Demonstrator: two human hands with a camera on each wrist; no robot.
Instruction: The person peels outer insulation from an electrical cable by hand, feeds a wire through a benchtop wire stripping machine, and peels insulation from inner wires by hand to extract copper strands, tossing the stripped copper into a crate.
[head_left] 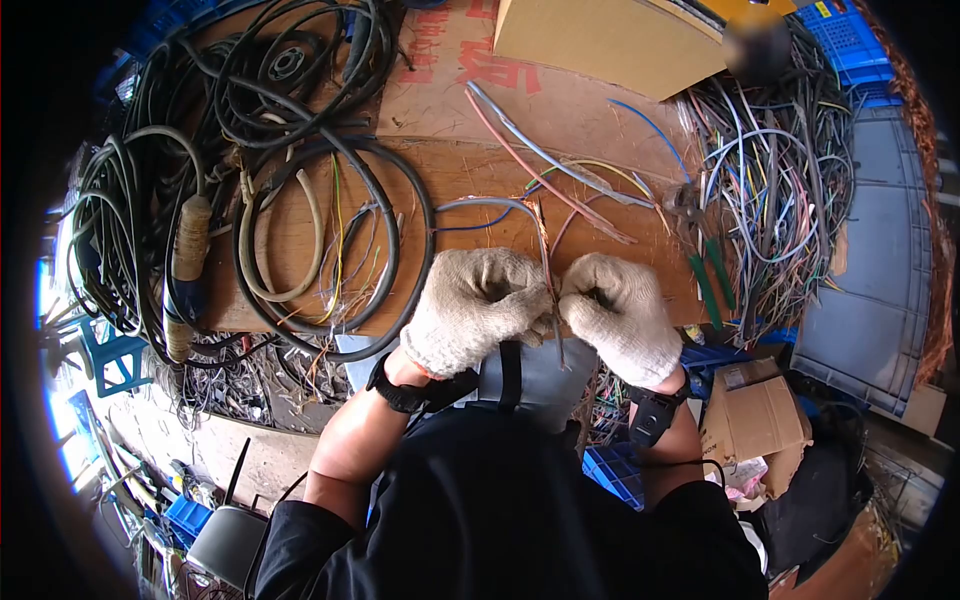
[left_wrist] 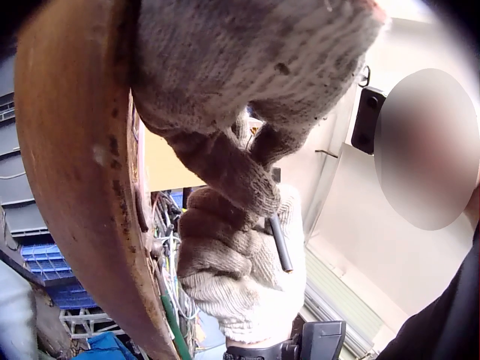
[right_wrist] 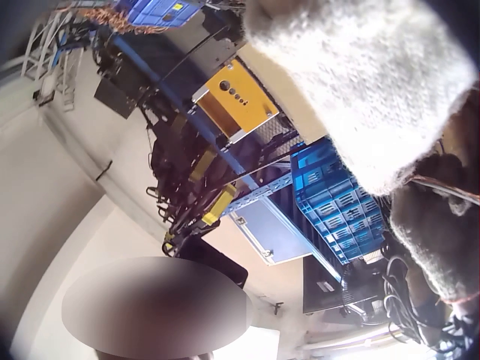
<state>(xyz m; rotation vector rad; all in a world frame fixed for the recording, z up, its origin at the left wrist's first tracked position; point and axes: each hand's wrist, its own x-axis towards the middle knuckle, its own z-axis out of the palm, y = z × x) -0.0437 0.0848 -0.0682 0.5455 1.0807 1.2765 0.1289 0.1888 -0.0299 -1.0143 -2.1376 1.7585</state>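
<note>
- Two gloved hands meet at the near edge of the desk (head_left: 460,180), head view. Left hand (head_left: 475,300) pinches a thin dark cable (head_left: 560,345); right hand (head_left: 622,315), fingers bent, is at the cable's other side.
- Same view: cable runs between the hands, bare copper (head_left: 543,228) showing above them, lower end past the desk edge.
- Same view, right: green-handled pliers (head_left: 686,208) lie beside a heap of mixed wires (head_left: 770,190). Left: coiled black cable (head_left: 429,215).
- Left wrist: left fingers pinch the cable; short dark end sticks out in front of right hand.
- Right wrist: right hand looms large, fingertips hidden; cannot tell whether it grips. Blue crate (right_wrist: 341,202) in background.
</note>
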